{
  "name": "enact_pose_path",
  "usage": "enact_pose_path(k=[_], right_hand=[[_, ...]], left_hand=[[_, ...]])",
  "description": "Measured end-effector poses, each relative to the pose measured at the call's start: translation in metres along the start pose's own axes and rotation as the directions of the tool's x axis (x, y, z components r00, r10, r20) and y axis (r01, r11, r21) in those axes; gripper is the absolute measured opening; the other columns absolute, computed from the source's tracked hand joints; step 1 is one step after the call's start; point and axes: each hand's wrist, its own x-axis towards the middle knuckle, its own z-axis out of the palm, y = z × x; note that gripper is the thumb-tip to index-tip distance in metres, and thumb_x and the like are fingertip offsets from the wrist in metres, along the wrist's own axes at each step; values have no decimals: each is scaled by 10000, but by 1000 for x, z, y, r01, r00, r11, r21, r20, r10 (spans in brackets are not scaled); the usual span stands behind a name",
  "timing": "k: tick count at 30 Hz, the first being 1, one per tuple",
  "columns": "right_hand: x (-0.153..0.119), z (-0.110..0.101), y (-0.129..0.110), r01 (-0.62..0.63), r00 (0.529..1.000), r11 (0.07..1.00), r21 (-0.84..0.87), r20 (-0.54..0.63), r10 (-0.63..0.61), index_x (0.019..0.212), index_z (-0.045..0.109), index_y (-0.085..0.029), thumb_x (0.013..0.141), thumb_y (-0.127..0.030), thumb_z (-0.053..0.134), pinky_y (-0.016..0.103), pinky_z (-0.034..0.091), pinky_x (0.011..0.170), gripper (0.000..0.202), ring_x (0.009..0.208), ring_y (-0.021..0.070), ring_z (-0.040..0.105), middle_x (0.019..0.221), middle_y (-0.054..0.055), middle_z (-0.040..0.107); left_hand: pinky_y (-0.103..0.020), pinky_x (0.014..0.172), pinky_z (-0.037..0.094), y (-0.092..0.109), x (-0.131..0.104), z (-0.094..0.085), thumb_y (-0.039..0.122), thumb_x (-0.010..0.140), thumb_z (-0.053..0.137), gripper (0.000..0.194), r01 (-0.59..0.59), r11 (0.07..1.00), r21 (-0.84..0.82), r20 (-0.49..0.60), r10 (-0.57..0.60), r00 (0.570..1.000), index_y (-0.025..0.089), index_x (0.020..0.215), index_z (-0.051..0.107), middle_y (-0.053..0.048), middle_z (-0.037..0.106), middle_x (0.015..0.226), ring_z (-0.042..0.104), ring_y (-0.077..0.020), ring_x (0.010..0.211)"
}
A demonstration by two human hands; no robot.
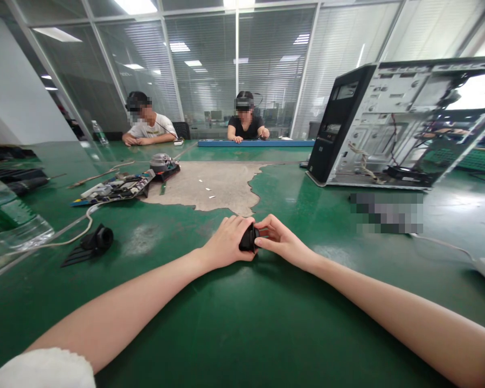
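Between my two hands is a small black plastic part (248,239), just above or on the green table (242,328); I cannot tell whether it touches the surface. My left hand (228,240) is closed around its left side, the fingers wrapped over the back. On the other side, my right hand (280,241) pinches its right edge with thumb and fingers. The part's exact kind does not show, as the hands cover much of it. To the left lies another black plastic piece (95,242) with a round end and a flat slatted base.
An open computer case (343,126) stands at right. A circuit board (117,187) with a cooler (164,164) lies at left, near a cable (89,215) and a water bottle (14,215). Two people sit across the table behind a blue strip (254,143).
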Motion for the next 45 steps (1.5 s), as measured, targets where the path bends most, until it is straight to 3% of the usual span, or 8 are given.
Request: enact_pose_path(k=[6,13,17,24,32,38,45], right_hand=[[1,-1,-3,-61,998,998,-17,-7,61,942,461,-203,723,-311,637,324,472,762,301,876,152,558,970,28,529],[0,-2,-3,-31,998,999,-8,60,32,923,425,-219,684,-259,682,300,467,747,354,870,141,552,911,1,549],[1,-1,-6,-34,999,999,8,16,34,892,447,-207,734,-309,626,287,457,733,260,839,131,548,891,2,542],[2,2,-6,-70,996,996,-48,-61,68,917,466,-200,701,-322,652,316,475,744,310,850,149,553,934,23,531],[1,-1,-4,-33,998,999,-4,48,33,887,441,-217,678,-265,681,295,478,723,322,846,142,557,889,-4,550],[2,0,-5,-20,1000,1000,-1,-19,20,855,474,-202,730,-346,624,290,464,722,242,816,137,559,879,-1,545],[3,0,-5,-74,997,997,-4,-38,74,927,474,-196,722,-337,631,299,469,724,295,794,130,560,930,20,542]], left_hand=[[-350,749,345,0,1,-1,333,666,599,528,-15,1000,-1,11,15,1000,164,1118,384,-82,527,1038,470,-252,914],[-354,755,342,-1,0,-2,297,624,634,566,-6,1000,-10,25,6,1000,174,1116,383,-76,524,1040,469,-260,929],[-348,752,345,0,0,-1,309,645,617,540,-12,1000,-4,4,12,1000,168,1112,385,-79,526,1045,470,-252,919],[-350,755,344,0,0,-2,326,661,608,529,-17,1000,-3,3,17,1000,168,1114,385,-80,529,1045,470,-252,919],[-347,747,339,0,-1,-2,297,634,623,543,-17,1000,-8,12,17,1000,175,1107,383,-72,525,1030,471,-250,910],[-346,748,339,1,0,-2,309,645,613,538,-20,1000,-8,-5,20,1000,174,1111,381,-71,527,1026,472,-247,908],[-345,748,340,0,0,-2,337,651,622,531,-23,1000,-12,-4,23,1000,173,1102,395,-72,525,1026,470,-246,910]])
